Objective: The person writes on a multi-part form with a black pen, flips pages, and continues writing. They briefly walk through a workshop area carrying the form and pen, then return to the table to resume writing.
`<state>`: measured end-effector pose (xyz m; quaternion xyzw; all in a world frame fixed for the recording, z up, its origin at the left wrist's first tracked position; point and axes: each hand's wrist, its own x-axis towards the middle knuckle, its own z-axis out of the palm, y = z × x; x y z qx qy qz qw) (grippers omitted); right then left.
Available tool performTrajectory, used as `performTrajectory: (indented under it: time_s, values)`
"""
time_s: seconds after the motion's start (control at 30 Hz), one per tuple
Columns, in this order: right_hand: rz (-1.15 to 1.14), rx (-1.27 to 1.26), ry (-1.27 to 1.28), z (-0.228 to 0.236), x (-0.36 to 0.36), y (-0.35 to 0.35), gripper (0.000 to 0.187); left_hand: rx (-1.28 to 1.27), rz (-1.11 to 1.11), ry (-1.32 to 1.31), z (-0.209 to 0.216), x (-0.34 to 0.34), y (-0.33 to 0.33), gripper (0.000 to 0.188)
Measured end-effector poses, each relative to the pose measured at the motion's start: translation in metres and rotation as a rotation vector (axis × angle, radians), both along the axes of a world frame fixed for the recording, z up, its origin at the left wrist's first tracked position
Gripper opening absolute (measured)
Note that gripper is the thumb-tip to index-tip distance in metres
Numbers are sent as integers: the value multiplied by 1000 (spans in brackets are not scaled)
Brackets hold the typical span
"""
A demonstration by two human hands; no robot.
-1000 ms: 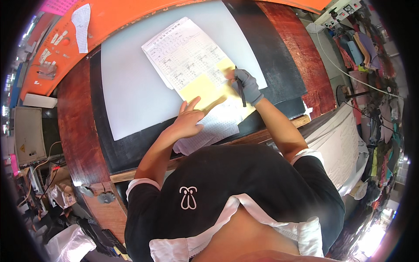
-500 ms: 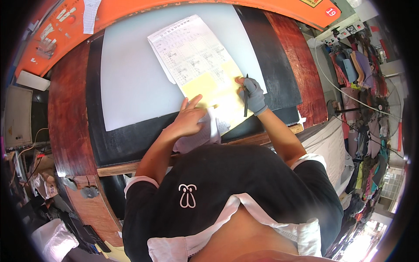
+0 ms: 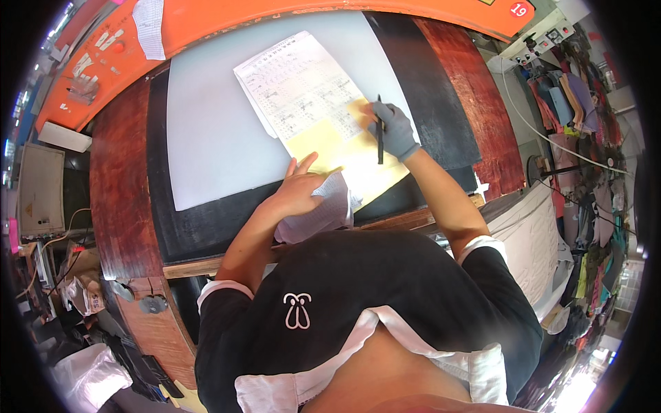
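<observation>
Between my hands lies a stack of printed forms (image 3: 292,82), its white top sheet covered in small rows of print, with a bright yellow sheet (image 3: 313,140) at the near end. My left hand (image 3: 301,193) rests on the yellow sheet's near left edge, fingers spread, holding nothing that shows. Beneath its palm, a white printed paper (image 3: 320,215) hangs curled over the table edge. In a grey fingerless glove, my right hand (image 3: 392,131) grips a black pen (image 3: 380,141) upright above the forms' right edge. Its bare fingertips are blurred, so contact with the paper is unclear.
Under the forms is a large pale translucent sheet (image 3: 213,138) on a black mat (image 3: 451,131), over a reddish wooden table (image 3: 124,199). An orange metal beam (image 3: 227,27) borders the far side. Hanging coloured pieces (image 3: 571,103) fill the right.
My right hand has moved slightly up and left with the pen, onto the right edge of the printed forms. My left hand stays on the yellow sheet. The whole view has shifted a little.
</observation>
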<state>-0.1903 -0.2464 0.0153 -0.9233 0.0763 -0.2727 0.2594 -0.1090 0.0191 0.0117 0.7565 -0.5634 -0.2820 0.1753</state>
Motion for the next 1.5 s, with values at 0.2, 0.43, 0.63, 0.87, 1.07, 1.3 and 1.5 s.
performTrajectory:
  time_s: [0.2, 0.43, 0.63, 0.87, 1.07, 1.3, 1.5]
  values:
    - [109, 377, 114, -5, 20, 7, 32, 35, -45, -15, 5, 3, 1, 56]
    - [132, -68, 4, -16, 17, 2, 36, -79, -2, 245, 0, 18, 8, 57]
    - [147, -46, 32, -10, 20, 6, 32, -187, 187, 801, 6, 42, 25, 45]
    - [56, 485, 183, -6, 19, 13, 29, -334, 491, 1212, 20, 58, 6, 44]
    - [90, 5, 45, -15, 21, 8, 29, -641, 901, 1313, 3, 59, -25, 44]
    - [76, -13, 70, -9, 21, 10, 31, -631, 881, 1322, -11, 61, -23, 44]
    - [139, 240, 298, 18, 39, 9, 27, -665, 847, 1234, -15, 58, -22, 45]
